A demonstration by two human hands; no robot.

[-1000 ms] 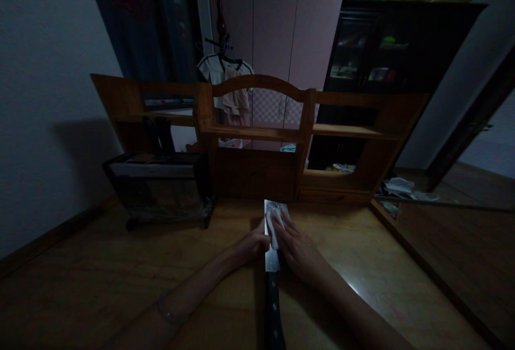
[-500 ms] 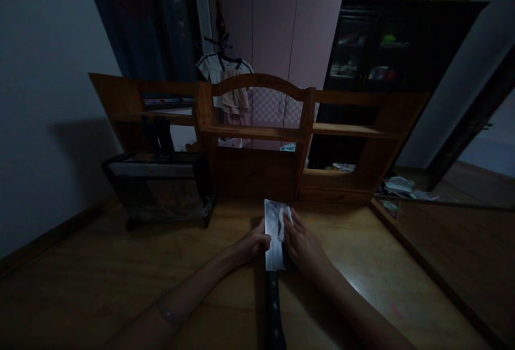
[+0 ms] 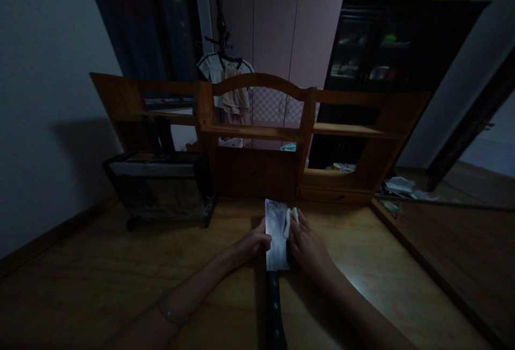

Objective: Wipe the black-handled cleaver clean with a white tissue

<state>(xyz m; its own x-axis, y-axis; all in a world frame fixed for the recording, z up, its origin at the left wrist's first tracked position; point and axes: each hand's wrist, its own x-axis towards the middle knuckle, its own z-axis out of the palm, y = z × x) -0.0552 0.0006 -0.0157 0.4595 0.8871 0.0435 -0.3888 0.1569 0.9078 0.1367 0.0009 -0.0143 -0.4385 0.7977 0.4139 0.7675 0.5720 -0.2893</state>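
Note:
A cleaver with a broad grey blade and a black riveted handle points away from me above the wooden table. My left hand grips the blade by its left edge, the thumb lying on the flat face and the other fingers hidden behind. Between the fingers of my right hand is a folded white tissue, at the right edge of the blade. Neither hand is on the handle, which runs down toward the bottom of the view.
A black knife block holding dark-handled knives stands at the left on the wooden table. Behind is a wooden shelf unit. Wardrobes and a clothes stand are farther back. A raised wooden edge borders the table at the right.
My right hand with the tissue has slid to the right across the blade, from its face to its right edge. My left hand keeps its hold on the cleaver.

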